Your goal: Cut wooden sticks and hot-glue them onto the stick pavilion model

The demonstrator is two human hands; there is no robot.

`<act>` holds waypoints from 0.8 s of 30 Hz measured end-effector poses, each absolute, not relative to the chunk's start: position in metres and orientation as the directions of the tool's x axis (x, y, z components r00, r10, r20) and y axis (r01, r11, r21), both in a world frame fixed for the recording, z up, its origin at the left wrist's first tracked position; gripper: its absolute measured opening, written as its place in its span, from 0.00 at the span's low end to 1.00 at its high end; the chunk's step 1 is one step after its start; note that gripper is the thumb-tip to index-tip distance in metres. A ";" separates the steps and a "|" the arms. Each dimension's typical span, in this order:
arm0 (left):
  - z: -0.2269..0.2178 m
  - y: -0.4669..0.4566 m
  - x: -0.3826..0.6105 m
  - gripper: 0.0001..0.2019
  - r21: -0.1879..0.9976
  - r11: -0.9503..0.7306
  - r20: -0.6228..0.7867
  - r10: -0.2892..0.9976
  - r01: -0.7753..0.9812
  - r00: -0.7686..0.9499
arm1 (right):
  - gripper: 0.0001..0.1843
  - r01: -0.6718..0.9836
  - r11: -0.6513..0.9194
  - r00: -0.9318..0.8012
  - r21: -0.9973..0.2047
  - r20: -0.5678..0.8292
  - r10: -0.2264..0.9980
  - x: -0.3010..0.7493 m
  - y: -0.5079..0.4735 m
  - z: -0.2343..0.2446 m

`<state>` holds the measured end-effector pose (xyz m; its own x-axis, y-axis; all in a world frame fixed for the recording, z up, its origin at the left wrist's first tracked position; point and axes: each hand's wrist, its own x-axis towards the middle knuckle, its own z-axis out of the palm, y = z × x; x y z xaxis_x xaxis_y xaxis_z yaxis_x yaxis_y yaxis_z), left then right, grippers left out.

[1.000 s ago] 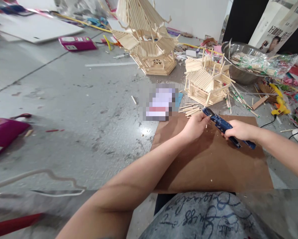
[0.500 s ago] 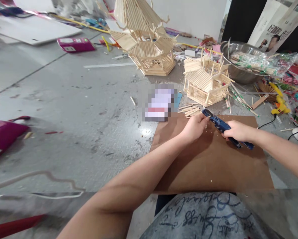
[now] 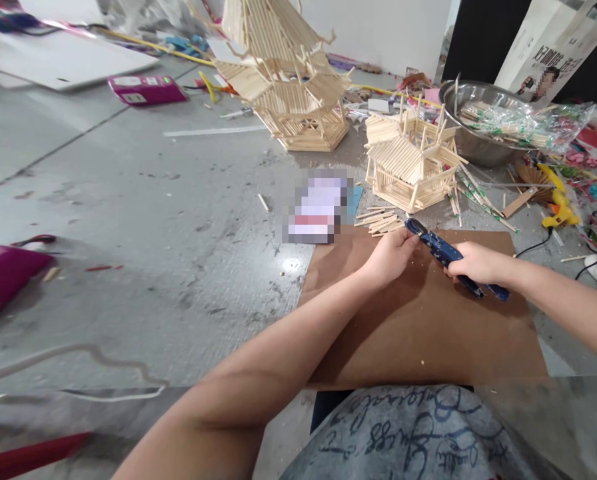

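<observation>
My right hand [image 3: 471, 263] is wrapped round the handles of blue pruning shears [image 3: 441, 248], which slant up and left over the brown board. The jaws of the shears meet the fingertips of my left hand [image 3: 392, 253]. Those fingers are pinched together on a thin wooden stick, mostly hidden, whose pale end shows by the jaws. Just beyond my left hand lies a loose pile of short wooden sticks [image 3: 378, 220]. Behind the pile stands a small six-sided stick model [image 3: 411, 163] with upright posts on top.
A taller stick pagoda [image 3: 298, 93] stands farther back. A phone [image 3: 316, 210], blurred out, lies left of the brown board [image 3: 428, 333]. At the right are a metal bowl [image 3: 471, 143] with wrapped chopsticks, a yellow glue gun [image 3: 561, 210] and its cord. Purple boxes [image 3: 146, 90] sit at the left.
The view has shifted very slightly. Both hands and the shears keep nearly the same place, and a small pale bit below the jaws no longer shows.
</observation>
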<state>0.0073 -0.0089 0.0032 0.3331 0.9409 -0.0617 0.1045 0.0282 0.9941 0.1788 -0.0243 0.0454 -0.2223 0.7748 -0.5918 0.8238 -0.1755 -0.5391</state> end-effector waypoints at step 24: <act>0.010 -0.023 0.021 0.14 0.480 -0.254 -0.197 0.902 0.840 0.385 | 0.08 0.921 -0.199 -0.073 -0.336 -0.648 0.758 0.187 -0.048 0.030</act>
<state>0.0206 -0.0231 0.0100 0.3854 0.9015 -0.1966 0.8396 -0.2543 0.4800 0.1865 -0.0476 0.0303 -0.0726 0.7580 -0.6482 0.9207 -0.1990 -0.3358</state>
